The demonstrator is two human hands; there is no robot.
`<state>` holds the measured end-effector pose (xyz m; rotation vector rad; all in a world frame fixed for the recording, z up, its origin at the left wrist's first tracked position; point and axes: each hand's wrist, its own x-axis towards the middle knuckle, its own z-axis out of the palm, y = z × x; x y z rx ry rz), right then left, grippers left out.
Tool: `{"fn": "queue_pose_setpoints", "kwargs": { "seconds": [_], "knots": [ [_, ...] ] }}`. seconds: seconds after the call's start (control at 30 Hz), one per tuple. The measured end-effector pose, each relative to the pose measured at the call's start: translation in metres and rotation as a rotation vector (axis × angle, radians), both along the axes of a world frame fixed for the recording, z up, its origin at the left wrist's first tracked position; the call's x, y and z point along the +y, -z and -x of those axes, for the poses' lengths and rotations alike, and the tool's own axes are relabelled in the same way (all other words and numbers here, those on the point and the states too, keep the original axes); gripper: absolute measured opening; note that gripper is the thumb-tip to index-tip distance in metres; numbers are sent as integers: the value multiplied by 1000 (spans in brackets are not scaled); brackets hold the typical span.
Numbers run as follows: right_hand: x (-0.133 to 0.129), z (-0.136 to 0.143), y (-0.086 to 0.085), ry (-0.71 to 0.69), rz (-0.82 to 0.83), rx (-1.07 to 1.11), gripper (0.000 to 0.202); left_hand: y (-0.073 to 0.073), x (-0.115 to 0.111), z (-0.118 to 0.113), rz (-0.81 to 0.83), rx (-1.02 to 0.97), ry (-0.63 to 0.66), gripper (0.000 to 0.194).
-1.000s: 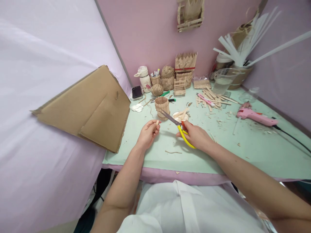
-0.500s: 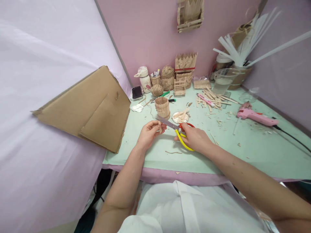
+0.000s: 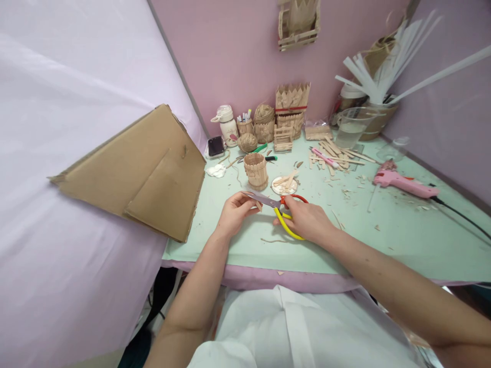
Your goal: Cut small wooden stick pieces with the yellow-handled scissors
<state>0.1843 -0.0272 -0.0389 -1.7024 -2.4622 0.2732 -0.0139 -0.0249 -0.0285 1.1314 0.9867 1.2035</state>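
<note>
Between the thumb and fingers of my left hand (image 3: 237, 210) is a short piece of wooden craft stick (image 3: 259, 206), mostly covered by the fingers. My right hand (image 3: 307, 217) grips a pair of scissors (image 3: 286, 222) with one red and one yellow handle. The scissor blades point left and lie across the fingers of my left hand, at the stick piece. Just beyond the blades stands a small round cup made of craft sticks (image 3: 255, 171). A round white dish with stick pieces (image 3: 284, 190) lies to its right.
A pink glue gun (image 3: 408, 183) with a black cord lies at the right. Loose craft sticks (image 3: 333, 156) and a pink cutter (image 3: 324, 157) lie behind. A cardboard sheet (image 3: 153, 174) leans at the left. A plastic cup of water (image 3: 352, 134) stands at the back right.
The stick piece has turned from nearly upright to slanted in my left fingers. The scissor blades have moved slightly left and down, over the left fingertips.
</note>
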Motion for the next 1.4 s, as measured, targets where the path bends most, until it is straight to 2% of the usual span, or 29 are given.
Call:
{"fn": "queue_pose_setpoints", "kwargs": {
  "seconds": [0.6,1.4],
  "knots": [
    [-1,-1,2,-23,-41,-13,53,2,0,0,16,15,1,18],
    [-4,0,-5,-19,3,-40,54,1,-1,-1,8,4,8,15]
  ]
}}
